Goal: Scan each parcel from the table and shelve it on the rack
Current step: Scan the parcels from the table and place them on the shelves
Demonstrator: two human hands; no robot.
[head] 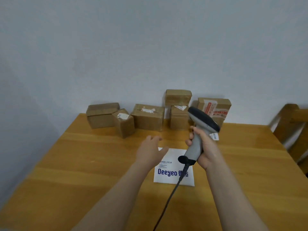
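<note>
Right now my right hand point(206, 148) is wrapped around the grey handle of the barcode scanner point(204, 120), holding it upright with its dark head tipped toward the boxes. Its black cable point(166, 205) trails back toward me. A small white sticker point(214, 136) hangs on the scanner near my knuckles, and I can't read its print.

My left hand point(150, 150) holds nothing. It is spread, fingers loose, and hovers above the table point(75, 155) at the far edge of the white mailer bag point(173, 178). That bag lies flat just in front of me and reads "Deeyeo" in blue, followed by characters the cable partly covers. The finer print above is too small to make out.

I judge I'm at the start of a cycle: scanner ready, no parcel picked yet. Next I need to take one parcel, turn its label up and aim the scanner at the barcode.

Further out, cardboard parcels line the wall:
- a wide box point(101, 115)
- a small tilted box point(124, 123) with a white label
- a box with a torn label point(147, 116)
- two stacked boxes point(178, 97)
- a box with red-printed tape point(215, 105)

None of their writing is legible. The rack is out of view.
</note>
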